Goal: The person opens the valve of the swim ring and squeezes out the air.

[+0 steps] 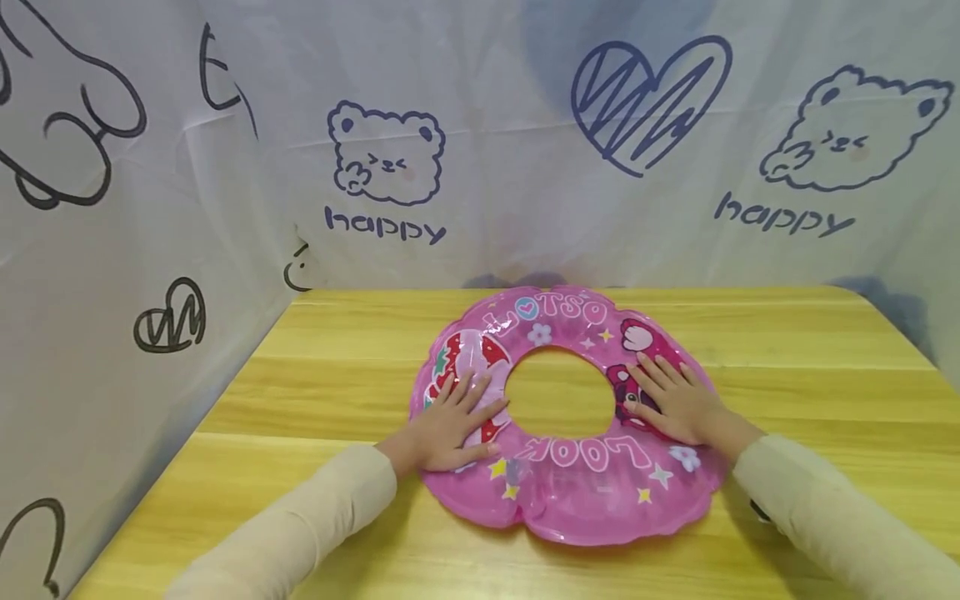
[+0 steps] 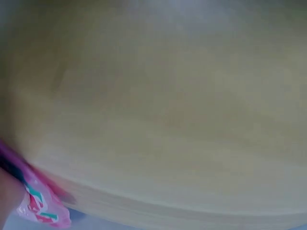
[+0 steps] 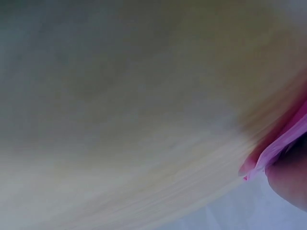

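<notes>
A pink inflatable swim ring [image 1: 592, 508] lies flat on the wooden table, printed with letters, strawberries, flowers, stars and a bear. My left hand [image 1: 456, 423] rests on its left side, fingers spread over the strawberry print. On the right side, my right hand [image 1: 678, 404] lies with straight, spread fingers across the bear print. In the left wrist view, a strip of the swim ring [image 2: 45, 206] shows at the lower left beside a bit of the hand. The right wrist view catches the ring's edge [image 3: 283, 143] and part of the hand at the right.
The yellow wood-grain table [image 1: 300, 375] reaches back to a white cloth [image 1: 510, 192] with drawn bears, hearts and the word "happy". Another cloth side [image 1: 75, 275] hangs at the left. A small dark object [image 1: 759, 510] shows partly beside the right sleeve.
</notes>
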`<action>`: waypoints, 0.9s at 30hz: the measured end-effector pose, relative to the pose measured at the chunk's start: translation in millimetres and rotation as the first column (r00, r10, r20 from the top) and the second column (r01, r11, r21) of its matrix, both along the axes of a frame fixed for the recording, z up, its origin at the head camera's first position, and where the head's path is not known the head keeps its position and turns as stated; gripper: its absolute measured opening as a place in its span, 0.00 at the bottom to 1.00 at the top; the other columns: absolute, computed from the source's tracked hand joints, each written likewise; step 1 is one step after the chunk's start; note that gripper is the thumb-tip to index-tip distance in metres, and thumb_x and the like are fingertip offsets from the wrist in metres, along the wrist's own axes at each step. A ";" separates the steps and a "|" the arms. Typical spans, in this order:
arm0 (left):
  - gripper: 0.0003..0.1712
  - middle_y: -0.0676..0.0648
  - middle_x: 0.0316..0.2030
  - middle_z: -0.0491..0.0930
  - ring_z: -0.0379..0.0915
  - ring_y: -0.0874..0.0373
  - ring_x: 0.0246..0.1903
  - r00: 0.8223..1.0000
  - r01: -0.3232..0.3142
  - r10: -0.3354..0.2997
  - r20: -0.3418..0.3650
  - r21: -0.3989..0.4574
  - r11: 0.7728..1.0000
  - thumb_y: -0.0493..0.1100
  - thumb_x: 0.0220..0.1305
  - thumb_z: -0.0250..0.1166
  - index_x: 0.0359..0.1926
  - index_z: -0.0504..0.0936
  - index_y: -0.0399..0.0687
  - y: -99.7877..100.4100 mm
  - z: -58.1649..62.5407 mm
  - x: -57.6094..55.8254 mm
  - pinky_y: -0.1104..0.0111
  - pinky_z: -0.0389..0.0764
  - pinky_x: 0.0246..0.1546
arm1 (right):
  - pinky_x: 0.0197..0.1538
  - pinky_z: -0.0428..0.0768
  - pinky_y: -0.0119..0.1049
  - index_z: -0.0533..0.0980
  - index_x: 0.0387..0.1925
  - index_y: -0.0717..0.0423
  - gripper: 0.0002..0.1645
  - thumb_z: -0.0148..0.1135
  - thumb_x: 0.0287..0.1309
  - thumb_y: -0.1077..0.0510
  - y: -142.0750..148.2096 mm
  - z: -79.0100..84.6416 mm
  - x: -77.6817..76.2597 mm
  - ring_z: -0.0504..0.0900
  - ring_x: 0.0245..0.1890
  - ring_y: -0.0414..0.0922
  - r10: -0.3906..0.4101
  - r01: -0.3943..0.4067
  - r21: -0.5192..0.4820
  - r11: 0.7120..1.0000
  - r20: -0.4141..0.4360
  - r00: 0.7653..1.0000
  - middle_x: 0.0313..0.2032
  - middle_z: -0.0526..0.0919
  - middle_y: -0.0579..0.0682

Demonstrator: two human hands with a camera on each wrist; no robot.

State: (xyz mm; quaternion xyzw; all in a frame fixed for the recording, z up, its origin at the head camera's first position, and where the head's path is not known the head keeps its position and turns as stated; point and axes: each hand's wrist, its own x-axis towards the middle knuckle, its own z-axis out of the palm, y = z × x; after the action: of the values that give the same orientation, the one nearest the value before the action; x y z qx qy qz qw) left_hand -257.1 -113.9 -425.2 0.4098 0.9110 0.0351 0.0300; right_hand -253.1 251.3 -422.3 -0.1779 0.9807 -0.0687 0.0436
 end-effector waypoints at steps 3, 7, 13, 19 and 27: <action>0.41 0.40 0.73 0.33 0.24 0.39 0.71 0.998 -0.017 0.016 -0.053 -0.018 1.000 0.67 0.63 0.46 0.72 0.48 0.58 -0.2 -4.0 0.0 0.45 0.37 0.70 | 0.68 0.42 0.63 0.52 0.70 0.60 0.44 0.39 0.65 0.34 -1.0 0.0 -1.5 0.45 0.70 0.65 0.005 -0.005 0.012 1.000 -0.009 1.000 0.71 0.49 0.64; 0.41 0.39 0.73 0.33 0.24 0.40 0.72 0.993 -0.019 0.017 -0.114 -0.011 1.000 0.67 0.63 0.45 0.72 0.49 0.57 -0.2 -7.3 0.1 0.45 0.36 0.70 | 0.69 0.42 0.63 0.52 0.70 0.60 0.44 0.38 0.65 0.34 -0.7 -0.7 -2.2 0.45 0.70 0.65 0.002 -0.002 0.017 1.000 -0.014 1.000 0.71 0.49 0.64; 0.36 0.39 0.72 0.45 0.34 0.41 0.72 0.982 0.142 -0.133 -0.131 0.064 0.988 0.61 0.70 0.37 0.71 0.52 0.46 -2.7 -4.9 12.0 0.47 0.40 0.70 | 0.68 0.41 0.63 0.51 0.70 0.59 0.44 0.38 0.64 0.33 0.5 0.2 0.5 0.45 0.70 0.66 -0.008 0.008 0.012 1.000 0.004 1.000 0.70 0.49 0.65; 0.50 0.39 0.72 0.45 0.35 0.40 0.72 0.967 0.255 -0.252 -0.038 0.123 0.959 0.73 0.62 0.20 0.72 0.48 0.42 -2.9 -5.0 28.4 0.44 0.39 0.69 | 0.68 0.41 0.63 0.51 0.70 0.60 0.44 0.39 0.65 0.34 0.2 1.4 2.4 0.45 0.69 0.66 -0.011 0.011 -0.002 1.000 0.002 1.000 0.70 0.49 0.65; 0.54 0.40 0.73 0.38 0.31 0.42 0.72 0.980 0.201 -0.201 0.001 0.051 0.978 0.79 0.56 0.17 0.73 0.44 0.51 1.1 -8.0 33.7 0.42 0.34 0.68 | 0.68 0.41 0.64 0.52 0.70 0.60 0.44 0.39 0.64 0.34 0.1 -1.1 2.0 0.45 0.69 0.66 -0.008 0.008 0.011 1.000 -0.006 1.000 0.70 0.49 0.65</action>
State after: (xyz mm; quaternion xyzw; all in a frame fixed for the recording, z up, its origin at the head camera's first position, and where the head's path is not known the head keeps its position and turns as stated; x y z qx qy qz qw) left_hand -223.4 -112.8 -433.2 0.5004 0.8636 0.0560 0.0256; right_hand -251.2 251.4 -423.3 -0.1740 0.9819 -0.0628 0.0417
